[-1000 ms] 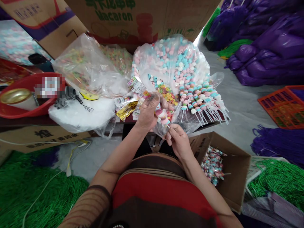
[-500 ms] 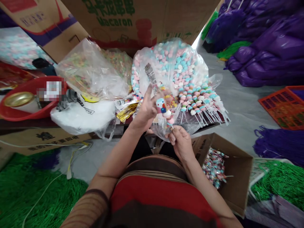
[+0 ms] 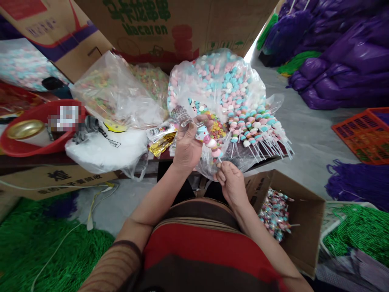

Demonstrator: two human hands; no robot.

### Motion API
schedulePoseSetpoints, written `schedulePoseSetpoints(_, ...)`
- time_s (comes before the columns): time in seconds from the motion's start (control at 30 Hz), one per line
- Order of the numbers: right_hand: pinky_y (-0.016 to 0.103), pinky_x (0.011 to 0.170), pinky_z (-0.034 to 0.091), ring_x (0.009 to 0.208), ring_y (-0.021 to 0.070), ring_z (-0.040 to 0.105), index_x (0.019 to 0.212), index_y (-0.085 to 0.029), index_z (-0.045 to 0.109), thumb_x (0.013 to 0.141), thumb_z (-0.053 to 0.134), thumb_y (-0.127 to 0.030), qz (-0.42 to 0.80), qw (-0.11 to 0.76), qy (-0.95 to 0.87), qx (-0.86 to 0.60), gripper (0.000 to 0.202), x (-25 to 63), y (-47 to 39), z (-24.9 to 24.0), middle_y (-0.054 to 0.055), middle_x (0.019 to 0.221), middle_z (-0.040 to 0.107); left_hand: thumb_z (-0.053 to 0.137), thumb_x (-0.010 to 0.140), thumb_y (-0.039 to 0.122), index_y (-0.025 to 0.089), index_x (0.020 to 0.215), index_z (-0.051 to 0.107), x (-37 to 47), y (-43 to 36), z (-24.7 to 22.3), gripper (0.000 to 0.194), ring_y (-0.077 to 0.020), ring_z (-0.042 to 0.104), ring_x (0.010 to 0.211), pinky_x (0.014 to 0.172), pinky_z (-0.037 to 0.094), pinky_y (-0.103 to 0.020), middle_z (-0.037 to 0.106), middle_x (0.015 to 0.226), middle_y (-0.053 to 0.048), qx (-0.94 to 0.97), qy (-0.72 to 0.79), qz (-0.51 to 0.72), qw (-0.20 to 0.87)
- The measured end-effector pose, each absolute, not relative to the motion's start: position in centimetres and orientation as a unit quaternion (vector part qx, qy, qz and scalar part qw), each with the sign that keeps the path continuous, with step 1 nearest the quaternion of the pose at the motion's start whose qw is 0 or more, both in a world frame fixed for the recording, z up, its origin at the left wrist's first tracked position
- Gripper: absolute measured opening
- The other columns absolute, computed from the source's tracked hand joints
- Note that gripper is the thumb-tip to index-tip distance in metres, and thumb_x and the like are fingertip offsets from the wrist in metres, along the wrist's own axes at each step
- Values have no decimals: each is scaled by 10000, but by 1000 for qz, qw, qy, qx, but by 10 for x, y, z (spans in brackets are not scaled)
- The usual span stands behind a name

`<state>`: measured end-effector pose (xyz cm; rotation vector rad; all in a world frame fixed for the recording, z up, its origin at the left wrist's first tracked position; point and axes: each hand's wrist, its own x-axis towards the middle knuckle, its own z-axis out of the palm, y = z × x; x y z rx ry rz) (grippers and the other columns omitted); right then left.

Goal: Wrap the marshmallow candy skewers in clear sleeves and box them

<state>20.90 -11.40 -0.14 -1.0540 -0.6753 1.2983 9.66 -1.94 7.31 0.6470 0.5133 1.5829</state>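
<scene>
Head view, taking the candy skewer as the centre of the clock face. Holds the candy skewer [image 3: 216,153] aslant before the body, between both hands, with its upper end toward eleven o'clock. At five o'clock, pinches the white stick [image 3: 220,159] between thumb and forefinger of the right hand [image 3: 231,178], with the remaining fingers folded in toward the palm. At nine o'clock, curls the left hand [image 3: 190,142] about half closed around a printed clear wrapper [image 3: 201,133]; cannot tell whether over the topmost candies or merely against them.

Can see ring-shaped candies [image 3: 219,127] at twelve o'clock, near the left fingertips, and farther out a large clear bag of pink, blue and white candies [image 3: 220,81]. Can see unwrapped skewers [image 3: 258,125] piled at two o'clock, with sticks jutting toward four. Can make out gold ties [image 3: 162,144], a white plastic bag [image 3: 112,150] and a red basin [image 3: 12,148] in turn toward nine. Can also see a cardboard box [image 3: 306,243] between four and five, holding wrapped skewers [image 3: 275,215].
</scene>
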Motion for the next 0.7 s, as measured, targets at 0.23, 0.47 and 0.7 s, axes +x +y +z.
schedulePoseSetpoints(0.23, 282, 633, 431, 595, 128, 512, 835, -223, 723, 889, 709, -521, 419, 590, -444, -528, 303, 217, -116, -10, -39, 614, 593, 731, 886, 357, 276, 977, 667, 93, -17, 68, 137, -126, 734, 792, 633, 549, -229, 750, 903, 18, 291, 248, 674, 632)
schedulePoseSetpoints(0.47, 254, 652, 463, 639, 116, 573, 806, -217, 685, 791, 813, -444, 454, 645, -353, -503, 261, 213, -108, -14, -37, 672, 657, 733, 891, 361, 282, 973, 647, 100, -25, 71, 142, -115, 681, 714, 585, 516, -212, 710, 813, 27, 296, 279, 662, 629)
schedulePoseSetpoints(0.7, 223, 422, 286, 382, 69, 356, 799, -208, 640, 806, 774, -565, 554, 584, -359, -473, 382, 215, -112, 0, -83, 463, 537, 778, 851, 483, 223, 871, 643, 105, -38, 59, 294, -57, 494, 485, 434, 386, -199, 635, 677, 41, 305, 271, 627, 664)
